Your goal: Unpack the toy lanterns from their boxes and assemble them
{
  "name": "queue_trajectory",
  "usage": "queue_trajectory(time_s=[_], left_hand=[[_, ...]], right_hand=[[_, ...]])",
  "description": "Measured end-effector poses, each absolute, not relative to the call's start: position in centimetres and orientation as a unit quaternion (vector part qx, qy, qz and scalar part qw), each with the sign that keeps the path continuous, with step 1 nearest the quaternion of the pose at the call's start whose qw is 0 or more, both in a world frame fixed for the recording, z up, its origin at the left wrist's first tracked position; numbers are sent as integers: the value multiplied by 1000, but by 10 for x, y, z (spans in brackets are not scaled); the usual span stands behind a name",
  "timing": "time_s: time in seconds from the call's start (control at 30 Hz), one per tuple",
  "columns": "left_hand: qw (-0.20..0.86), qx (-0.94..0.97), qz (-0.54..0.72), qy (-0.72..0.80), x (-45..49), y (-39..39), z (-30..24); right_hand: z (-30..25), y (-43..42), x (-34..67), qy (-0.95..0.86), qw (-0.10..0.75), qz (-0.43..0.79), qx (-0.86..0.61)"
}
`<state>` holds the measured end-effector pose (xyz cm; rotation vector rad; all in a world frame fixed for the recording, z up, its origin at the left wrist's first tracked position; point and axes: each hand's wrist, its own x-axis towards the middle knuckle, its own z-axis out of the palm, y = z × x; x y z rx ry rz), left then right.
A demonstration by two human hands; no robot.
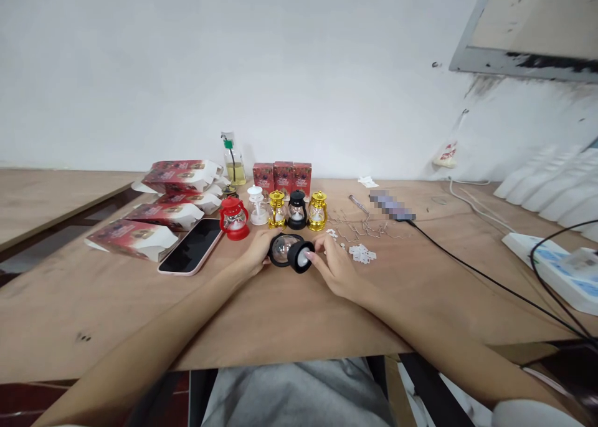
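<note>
A small black lantern (pixel 283 249) with a clear globe is tilted on its side above the front of the table, its base turned towards me. My left hand (pixel 258 252) is closed around its top end. At the base, my right hand (pixel 334 266) grips the rim, with the thumb on a round white piece (pixel 303 257) set in the bottom. Just behind stand a red lantern (pixel 234 219), a white lantern (pixel 256 206), a gold lantern (pixel 277 210), another black lantern (pixel 297 210) and a second gold one. The fingertips behind the held lantern are partly hidden.
Red boxes (pixel 177 176) lie at the left beside a phone (pixel 191 247). Upright small boxes (pixel 283 177) and a pump bottle (pixel 235 165) stand by the wall. To the right are wire pieces (pixel 359 227), white tabs (pixel 362 254), a cabled device (pixel 391 205) and a power strip (pixel 555 271).
</note>
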<state>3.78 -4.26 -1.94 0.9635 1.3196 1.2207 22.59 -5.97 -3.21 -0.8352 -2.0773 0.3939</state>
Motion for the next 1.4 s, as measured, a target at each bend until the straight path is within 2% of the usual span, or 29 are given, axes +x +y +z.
queue_trajectory(time_s=[0.27,0.57,0.93,1.23,1.4], left_hand=[[528,375,540,537,39,-44,-20],[509,364,570,532,41,-46,-22],[497,351,599,521,43,-41,-26],[559,365,599,442,56,-54,-26],[600,371,593,389,58,-57,-26]], right_hand=[[-32,-60,226,-829,457,107,-303],[-26,-64,227,-864,394,10,-314],[-30,-59,224,-822,417,201,-332],[-33,-53,222,-741,488,232,-398],[-37,-42,229,-736,477,220,-428]])
